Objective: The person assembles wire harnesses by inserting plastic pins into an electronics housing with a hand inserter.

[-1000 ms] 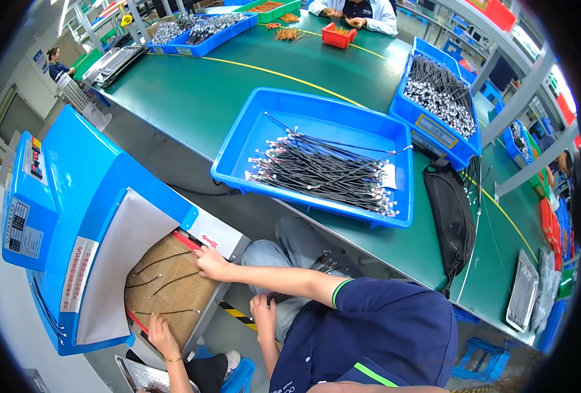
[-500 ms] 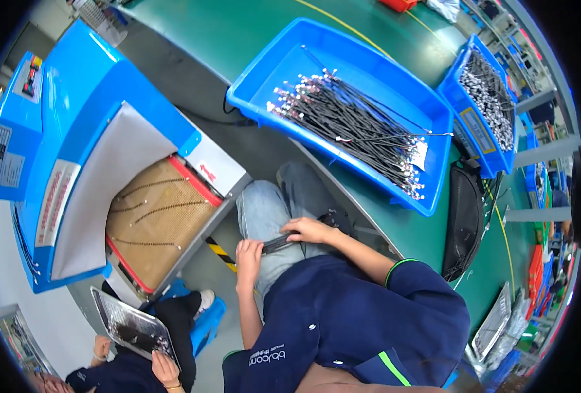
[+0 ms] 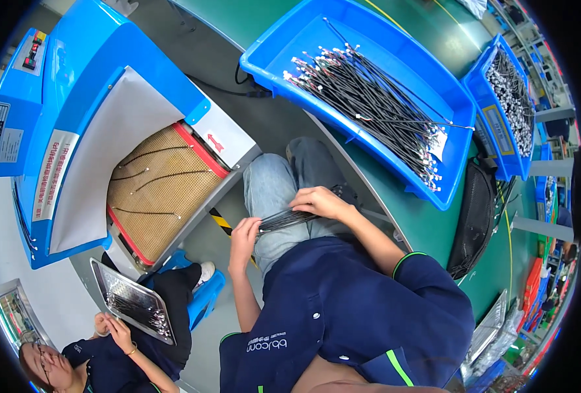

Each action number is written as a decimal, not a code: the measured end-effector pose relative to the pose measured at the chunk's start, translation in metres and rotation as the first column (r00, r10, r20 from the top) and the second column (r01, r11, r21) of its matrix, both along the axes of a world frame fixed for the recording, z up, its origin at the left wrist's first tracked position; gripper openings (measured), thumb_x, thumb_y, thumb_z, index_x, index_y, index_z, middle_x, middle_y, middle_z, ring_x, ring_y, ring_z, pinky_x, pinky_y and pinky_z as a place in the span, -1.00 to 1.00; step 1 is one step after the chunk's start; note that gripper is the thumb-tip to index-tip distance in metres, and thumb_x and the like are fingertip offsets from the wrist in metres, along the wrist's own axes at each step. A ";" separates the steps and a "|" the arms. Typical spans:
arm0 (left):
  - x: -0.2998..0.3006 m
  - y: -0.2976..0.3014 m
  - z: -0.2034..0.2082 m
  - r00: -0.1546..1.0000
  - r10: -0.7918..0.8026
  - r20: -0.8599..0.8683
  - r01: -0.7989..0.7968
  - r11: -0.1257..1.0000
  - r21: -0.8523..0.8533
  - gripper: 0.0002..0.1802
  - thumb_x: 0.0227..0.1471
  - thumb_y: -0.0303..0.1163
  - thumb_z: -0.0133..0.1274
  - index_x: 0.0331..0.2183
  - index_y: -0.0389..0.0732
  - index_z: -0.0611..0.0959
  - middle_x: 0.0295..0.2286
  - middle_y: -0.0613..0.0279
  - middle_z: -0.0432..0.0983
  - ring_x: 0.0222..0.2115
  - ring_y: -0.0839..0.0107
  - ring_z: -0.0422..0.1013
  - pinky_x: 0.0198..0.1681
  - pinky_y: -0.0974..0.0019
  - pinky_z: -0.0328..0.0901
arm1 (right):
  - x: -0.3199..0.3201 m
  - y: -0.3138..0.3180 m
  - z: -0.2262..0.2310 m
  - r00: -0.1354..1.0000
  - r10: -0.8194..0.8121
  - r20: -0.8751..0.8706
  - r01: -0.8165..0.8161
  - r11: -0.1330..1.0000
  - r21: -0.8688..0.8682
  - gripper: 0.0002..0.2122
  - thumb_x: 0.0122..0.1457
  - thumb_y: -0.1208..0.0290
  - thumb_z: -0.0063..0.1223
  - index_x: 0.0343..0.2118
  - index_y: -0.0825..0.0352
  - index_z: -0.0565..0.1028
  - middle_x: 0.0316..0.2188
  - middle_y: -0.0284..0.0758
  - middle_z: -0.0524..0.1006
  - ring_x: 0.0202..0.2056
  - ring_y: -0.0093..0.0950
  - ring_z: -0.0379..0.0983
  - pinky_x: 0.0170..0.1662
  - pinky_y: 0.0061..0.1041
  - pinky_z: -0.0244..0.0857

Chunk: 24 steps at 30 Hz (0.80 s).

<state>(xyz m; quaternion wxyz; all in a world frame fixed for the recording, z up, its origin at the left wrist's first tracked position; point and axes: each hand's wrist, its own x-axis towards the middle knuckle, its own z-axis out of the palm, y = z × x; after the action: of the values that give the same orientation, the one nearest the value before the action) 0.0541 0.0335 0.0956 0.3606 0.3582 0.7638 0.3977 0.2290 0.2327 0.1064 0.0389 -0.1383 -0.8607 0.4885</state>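
Observation:
A bundle of thin black cables [image 3: 282, 221] stretches across my lap between my two hands. My left hand [image 3: 243, 237] is closed round its left end. My right hand [image 3: 318, 202] pinches the bundle toward its right end, fingers bent over it. Beyond my knees, a large blue bin [image 3: 428, 98] on the green table holds a heap of black cables [image 3: 375, 98] with small white connectors. To the left, several single cables [image 3: 172, 175] lie apart on the tan mesh belt [image 3: 146, 239] of a blue machine [image 3: 87, 59].
A smaller blue bin [image 3: 493, 141] full of cables stands at the right, beside a black pouch [image 3: 472, 219] on the green table [image 3: 408, 190]. At lower left a co-worker [image 3: 127, 354] sits with a metal tray [image 3: 110, 278] of cables. A blue stool [image 3: 208, 301] is near them.
The view has shifted, so the bins sit higher and further right. The cable bundle looks more spread between my hands. The co-worker's hand has moved from the tray's edge toward their other hand.

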 end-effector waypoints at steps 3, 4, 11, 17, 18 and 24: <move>0.009 0.017 0.007 0.996 -0.079 0.043 0.075 0.993 0.091 -0.86 0.05 -0.50 0.00 -0.32 -0.33 0.60 -0.50 0.14 0.45 -0.55 0.41 0.39 -0.44 0.38 0.29 | -0.015 -0.006 0.009 0.999 0.029 -0.043 -0.027 0.998 0.057 -0.86 0.05 0.42 0.11 -0.33 0.32 0.58 -0.40 -0.30 0.54 -0.38 -0.31 0.51 -0.30 -0.43 0.38; 0.008 0.018 0.006 0.996 -0.079 0.043 0.075 0.993 0.090 -0.86 0.05 -0.50 0.00 -0.32 -0.33 0.60 -0.50 0.14 0.45 -0.55 0.41 0.39 -0.44 0.38 0.29 | -0.019 -0.005 0.013 0.998 0.044 -0.039 -0.040 0.995 0.094 -0.86 0.05 0.43 0.11 -0.33 0.32 0.58 -0.40 -0.30 0.54 -0.38 -0.32 0.51 -0.30 -0.42 0.38; -0.007 0.008 0.007 0.962 -0.028 -0.272 0.073 0.985 0.156 -0.85 0.00 -0.46 0.08 -0.33 -0.30 0.62 -0.49 0.13 0.49 -0.53 0.35 0.44 -0.44 0.37 0.30 | -0.023 0.001 0.020 0.996 -0.031 -0.090 0.030 1.000 -0.006 -0.87 0.03 0.44 0.11 -0.36 0.35 0.54 -0.43 -0.26 0.50 -0.41 -0.26 0.47 -0.30 -0.37 0.35; -0.009 0.005 0.010 0.970 -0.159 -0.182 0.166 0.986 0.025 -0.86 0.02 -0.45 0.06 -0.35 -0.31 0.61 -0.49 0.10 0.49 -0.53 0.39 0.46 -0.47 0.37 0.31 | -0.024 0.005 0.012 0.969 -0.007 -0.246 0.026 0.997 0.073 -0.89 0.03 0.46 0.11 -0.37 0.33 0.53 -0.46 -0.29 0.48 -0.43 -0.29 0.46 -0.33 -0.39 0.35; -0.009 0.004 0.009 0.971 -0.179 -0.156 0.187 0.982 0.038 -0.85 0.03 -0.45 0.05 -0.34 -0.31 0.60 -0.49 0.10 0.49 -0.53 0.40 0.46 -0.48 0.36 0.31 | -0.025 0.005 0.014 0.969 0.014 -0.246 0.011 0.995 0.101 -0.90 0.03 0.45 0.11 -0.38 0.33 0.54 -0.46 -0.30 0.48 -0.43 -0.30 0.46 -0.34 -0.40 0.35; -0.012 0.004 0.014 0.872 -0.242 -0.426 0.330 0.933 0.145 -0.85 0.06 -0.44 0.01 -0.34 -0.33 0.57 -0.47 0.11 0.48 -0.54 0.35 0.46 -0.43 0.32 0.34 | -0.023 0.010 0.015 0.980 0.008 -0.197 0.007 0.997 0.076 -0.90 0.03 0.45 0.11 -0.39 0.32 0.55 -0.47 -0.31 0.48 -0.42 -0.32 0.46 -0.34 -0.41 0.35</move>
<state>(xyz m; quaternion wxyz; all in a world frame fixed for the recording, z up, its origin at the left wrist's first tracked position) 0.0417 0.0373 0.1095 0.2111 0.5780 0.7126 0.3371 0.2058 0.2430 0.1212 0.1289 -0.0873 -0.8706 0.4666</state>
